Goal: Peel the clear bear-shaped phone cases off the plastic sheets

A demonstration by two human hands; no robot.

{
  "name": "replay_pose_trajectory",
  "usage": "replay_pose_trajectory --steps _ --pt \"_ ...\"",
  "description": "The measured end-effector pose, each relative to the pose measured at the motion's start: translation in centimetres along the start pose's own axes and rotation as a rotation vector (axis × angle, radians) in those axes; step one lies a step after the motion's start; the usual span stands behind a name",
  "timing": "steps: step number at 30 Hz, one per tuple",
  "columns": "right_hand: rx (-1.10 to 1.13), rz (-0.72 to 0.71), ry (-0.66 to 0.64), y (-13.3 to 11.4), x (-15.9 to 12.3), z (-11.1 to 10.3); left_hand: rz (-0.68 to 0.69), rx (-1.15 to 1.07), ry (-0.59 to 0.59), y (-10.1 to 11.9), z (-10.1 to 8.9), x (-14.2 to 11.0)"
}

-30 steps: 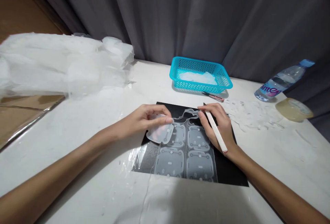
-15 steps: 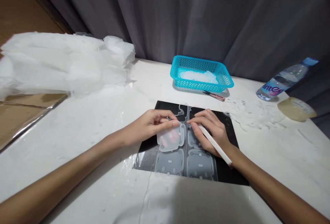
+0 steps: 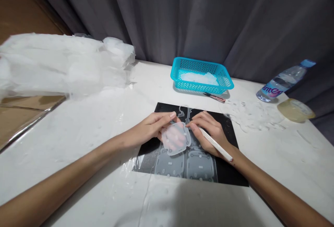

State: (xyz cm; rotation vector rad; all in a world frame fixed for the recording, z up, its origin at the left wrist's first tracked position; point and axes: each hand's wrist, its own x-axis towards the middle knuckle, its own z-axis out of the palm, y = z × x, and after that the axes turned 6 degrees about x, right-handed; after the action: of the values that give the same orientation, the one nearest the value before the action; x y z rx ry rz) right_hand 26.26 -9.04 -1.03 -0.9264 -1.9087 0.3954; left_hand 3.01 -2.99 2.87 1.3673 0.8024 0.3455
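Note:
Above a black mat [image 3: 227,171], my left hand [image 3: 159,124] is closed on a translucent, notched plastic piece [image 3: 176,139], its fingers showing through from behind. My right hand [image 3: 208,129] is closed around a white pen-like tool [image 3: 216,145] that slopes back toward the wrist. Its tip, near the piece's upper right corner, is too small to make out. Beneath both hands lies a clear moulded sheet [image 3: 169,162] with similar rounded panels. A thin curled offcut [image 3: 182,112] lies at the mat's far edge.
Behind the mat stands a blue basket [image 3: 200,87] holding whitish pieces, with a pink-handled tool [image 3: 215,97] before it. Shavings [image 3: 255,115], a tape roll [image 3: 296,110] and a water bottle [image 3: 284,80] are at right. Wrapped white stacks [image 3: 65,63] fill the far left.
The plastic piece has shifted slightly right and tilted in my left hand, whose thumb has moved up to its top edge. My right hand has barely moved, still holding the tool.

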Motion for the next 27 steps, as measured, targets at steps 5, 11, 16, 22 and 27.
replay_pose_trajectory --steps 5,11,16,22,27 --pt "0.038 -0.008 0.014 0.11 0.21 -0.01 0.002 0.023 -0.045 0.15 -0.07 0.15" --pt "-0.017 -0.099 0.033 -0.07 -0.04 -0.1 0.12 0.134 -0.089 0.3 0.02 0.14" --pt "-0.127 -0.242 0.028 -0.38 -0.53 -0.06 0.121 0.116 -0.104 0.23 0.18 -0.05" --pt "-0.147 -0.243 0.036 -0.27 -0.57 -0.05 0.11 0.1 -0.096 0.39 0.36 0.01" --pt "-0.142 -0.233 0.038 -0.01 -0.66 -0.07 0.07 0.072 -0.129 0.34 0.5 0.0"
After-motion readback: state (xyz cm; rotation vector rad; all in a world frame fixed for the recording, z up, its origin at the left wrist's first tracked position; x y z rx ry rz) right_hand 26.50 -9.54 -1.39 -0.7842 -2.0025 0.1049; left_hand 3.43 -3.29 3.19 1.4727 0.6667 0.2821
